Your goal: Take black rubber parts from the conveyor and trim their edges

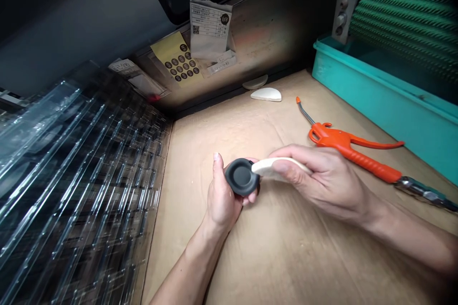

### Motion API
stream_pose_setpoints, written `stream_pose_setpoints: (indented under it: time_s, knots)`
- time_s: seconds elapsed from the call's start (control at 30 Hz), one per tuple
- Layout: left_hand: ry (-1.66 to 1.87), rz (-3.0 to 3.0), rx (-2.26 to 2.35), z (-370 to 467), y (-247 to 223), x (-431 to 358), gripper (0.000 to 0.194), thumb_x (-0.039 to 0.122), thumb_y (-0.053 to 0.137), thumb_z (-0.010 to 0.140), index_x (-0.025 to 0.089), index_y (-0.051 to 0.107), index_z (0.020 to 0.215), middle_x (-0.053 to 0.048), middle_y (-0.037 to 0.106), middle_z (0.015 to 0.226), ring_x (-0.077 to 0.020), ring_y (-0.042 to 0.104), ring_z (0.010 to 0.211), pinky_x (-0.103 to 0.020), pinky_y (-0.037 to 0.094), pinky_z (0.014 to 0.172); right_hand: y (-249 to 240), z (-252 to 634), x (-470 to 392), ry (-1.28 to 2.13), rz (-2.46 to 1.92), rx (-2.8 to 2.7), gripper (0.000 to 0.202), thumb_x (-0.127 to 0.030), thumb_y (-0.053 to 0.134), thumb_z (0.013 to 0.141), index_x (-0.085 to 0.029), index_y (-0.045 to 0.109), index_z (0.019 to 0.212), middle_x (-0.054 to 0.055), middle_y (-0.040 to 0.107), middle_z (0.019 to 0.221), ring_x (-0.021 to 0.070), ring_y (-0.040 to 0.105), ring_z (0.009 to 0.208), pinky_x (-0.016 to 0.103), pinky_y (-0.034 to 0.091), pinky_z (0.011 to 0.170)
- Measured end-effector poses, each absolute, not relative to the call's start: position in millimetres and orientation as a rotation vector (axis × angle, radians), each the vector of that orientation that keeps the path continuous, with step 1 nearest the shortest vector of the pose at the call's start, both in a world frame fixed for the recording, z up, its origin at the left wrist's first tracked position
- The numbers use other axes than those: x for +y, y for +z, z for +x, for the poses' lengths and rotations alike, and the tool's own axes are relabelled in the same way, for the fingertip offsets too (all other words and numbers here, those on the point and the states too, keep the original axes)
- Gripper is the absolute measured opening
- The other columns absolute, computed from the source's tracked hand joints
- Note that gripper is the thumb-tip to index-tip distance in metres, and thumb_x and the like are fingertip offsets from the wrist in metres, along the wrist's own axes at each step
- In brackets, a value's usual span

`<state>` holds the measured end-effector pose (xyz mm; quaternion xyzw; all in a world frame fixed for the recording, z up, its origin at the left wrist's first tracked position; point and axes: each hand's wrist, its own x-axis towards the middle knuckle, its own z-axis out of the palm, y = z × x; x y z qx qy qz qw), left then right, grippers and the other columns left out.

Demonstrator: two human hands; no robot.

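My left hand point(223, 195) is closed around a small dark grey cup-like part point(242, 176), round with a raised rim and a sunken centre that faces up. Between the thumb and fingers of my right hand point(318, 176) is a flat white half-round pad point(274, 167). The pad's tip reaches the right edge of the dark part; I cannot tell whether the two touch. A similar white half-round pad point(266, 95) lies at the back of the cardboard-covered table point(279, 248).
An orange air blow gun point(343, 143) with a metal hose fitting point(422, 190) lies on the right. Behind it stands a teal bin point(379, 90) under a green ribbed belt point(411, 14). Stacked clear plastic trays point(78, 186) fill the left. Labels point(211, 28) and a yellow sticker sheet point(179, 59) hang behind.
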<state>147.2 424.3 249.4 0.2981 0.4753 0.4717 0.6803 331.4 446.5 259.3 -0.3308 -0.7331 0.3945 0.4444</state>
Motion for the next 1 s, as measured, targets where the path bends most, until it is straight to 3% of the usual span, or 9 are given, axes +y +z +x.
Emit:
stream_pose_setpoints:
  time_s: [0.13, 0.33, 0.6, 0.73, 0.87, 1.0]
  knots:
    - [0.945, 0.724, 1.011, 144, 251, 422, 0.081, 0.081, 0.016, 0.091, 0.015, 0.063, 0.096, -0.008, 0.068, 0.065, -0.0138, 0.053, 0.038, -0.021, 0.025, 0.034, 257, 326, 446, 0.980, -0.972, -1.675, 0.022, -0.034, 0.076, 0.090, -0.026, 0.068, 0.110, -0.005, 0.072, 0.097, 0.0112, 0.068, 0.083, 0.019, 0.053, 0.074]
    - [0.863, 0.760, 0.928, 146, 250, 421, 0.090, 0.085, 0.009, 0.086, 0.013, 0.061, 0.096, -0.010, 0.067, 0.063, -0.0166, 0.059, 0.039, -0.022, 0.036, 0.034, 256, 318, 441, 1.553, -0.919, -1.605, 0.019, -0.025, 0.065, 0.093, -0.022, 0.064, 0.112, -0.002, 0.072, 0.079, 0.0147, 0.068, 0.063, 0.024, 0.057, 0.060]
    - [0.919, 0.685, 0.965, 148, 253, 422, 0.080, 0.084, 0.012, 0.088, 0.016, 0.054, 0.088, -0.010, 0.065, 0.065, -0.0176, 0.060, 0.044, -0.023, 0.039, 0.035, 253, 315, 444, 1.546, -1.072, -1.507, 0.021, -0.028, 0.067, 0.087, -0.020, 0.066, 0.106, 0.001, 0.071, 0.074, 0.0188, 0.069, 0.065, 0.027, 0.057, 0.059]
    - [0.966, 0.674, 0.931, 152, 253, 420, 0.065, 0.068, 0.023, 0.098, 0.014, 0.057, 0.094, -0.008, 0.063, 0.066, -0.0181, 0.063, 0.054, -0.024, 0.046, 0.044, 251, 316, 450, 1.356, -1.205, -1.467, 0.022, -0.026, 0.069, 0.080, -0.018, 0.070, 0.101, 0.002, 0.073, 0.083, 0.0195, 0.070, 0.075, 0.026, 0.056, 0.061]
    - [1.152, 0.698, 0.852, 161, 252, 417, 0.031, 0.039, 0.043, 0.100, 0.014, 0.058, 0.108, -0.009, 0.066, 0.092, -0.0192, 0.067, 0.075, -0.029, 0.054, 0.065, 246, 318, 458, 1.244, -1.267, -1.339, 0.024, -0.026, 0.072, 0.079, -0.016, 0.071, 0.101, 0.003, 0.074, 0.090, 0.0175, 0.070, 0.078, 0.024, 0.056, 0.065]
    - [1.210, 0.729, 0.870, 166, 252, 415, 0.028, 0.034, 0.052, 0.099, 0.015, 0.058, 0.119, -0.009, 0.066, 0.102, -0.0183, 0.067, 0.081, -0.029, 0.055, 0.070, 245, 319, 460, 1.271, -1.264, -1.292, 0.027, -0.028, 0.072, 0.081, -0.015, 0.070, 0.105, 0.003, 0.074, 0.095, 0.0177, 0.070, 0.083, 0.023, 0.056, 0.067]
